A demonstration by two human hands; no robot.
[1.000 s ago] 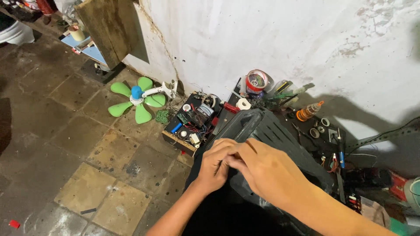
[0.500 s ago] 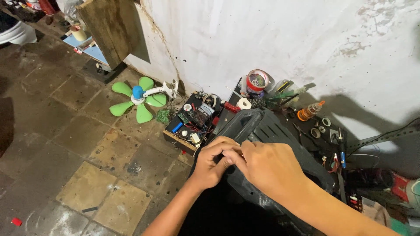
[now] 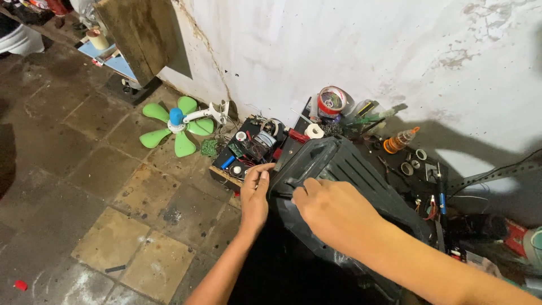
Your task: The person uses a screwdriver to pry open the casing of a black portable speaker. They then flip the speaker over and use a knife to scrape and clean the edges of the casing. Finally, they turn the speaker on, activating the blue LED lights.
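The left hand (image 3: 255, 195) is gripping the near edge of a black slatted plastic housing (image 3: 350, 169), thumb and fingers wrapped around its rim. The right hand (image 3: 333, 212) is resting on the housing just beside the left hand, fingers curled against its edge; whether it is pinching anything cannot be told. Just beyond the left hand a tray of electronic parts (image 3: 245, 152) is lying on the floor, and farther out a green fan blade (image 3: 175, 127). Beyond the right hand, a tape roll (image 3: 331, 101) is sitting by the wall.

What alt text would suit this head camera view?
Two bare hands, left hand and right hand, grip the edge of a black ribbed plastic casing on a tiled floor, near a green fan blade and scattered electronic parts.
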